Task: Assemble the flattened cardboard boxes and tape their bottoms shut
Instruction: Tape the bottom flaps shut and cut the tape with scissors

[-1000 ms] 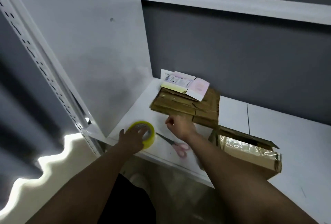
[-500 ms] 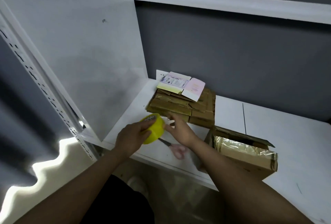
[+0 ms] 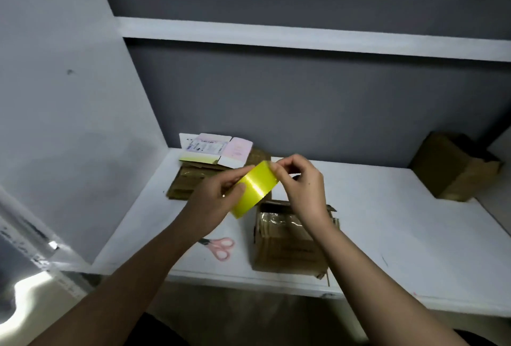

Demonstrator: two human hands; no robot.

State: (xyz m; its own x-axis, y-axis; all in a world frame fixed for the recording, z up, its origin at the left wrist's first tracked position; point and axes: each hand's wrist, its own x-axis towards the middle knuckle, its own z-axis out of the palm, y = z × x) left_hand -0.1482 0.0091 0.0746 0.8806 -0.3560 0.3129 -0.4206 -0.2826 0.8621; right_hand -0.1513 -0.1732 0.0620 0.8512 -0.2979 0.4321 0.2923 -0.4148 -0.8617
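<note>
A: White shelf bay (image 3: 387,207), grey back wall, another shelf above. Landmark = the assembled box (image 3: 287,243) near the front edge.

B: What's round it?

A: Flat cardboard stack (image 3: 193,179) behind-left of the box, w/ printed flat cartons (image 3: 215,149) on top. Pink scissors (image 3: 221,247) just left of the box, prob kept close for cutting. Second brown box (image 3: 453,168) well to its right, at the back.

B: Tape?

A: Yellow tape roll (image 3: 255,189) held in the air, above and a bit left of the box. Left hand (image 3: 218,202) grips it, thumb across the outer face, fingers curled behind, so it's steady. Right hand (image 3: 301,179) has thumb + forefinger pinched together at the roll's top edge, other fingers loosely curled. Looks like hunting for the loose end.

B: Box state?

A: Shiny tape already shows on its upper face, though flaps at the far side stand open. Can't tell if the seam's fully closed. Roll's over it prob so the strip can go straight down.
</note>
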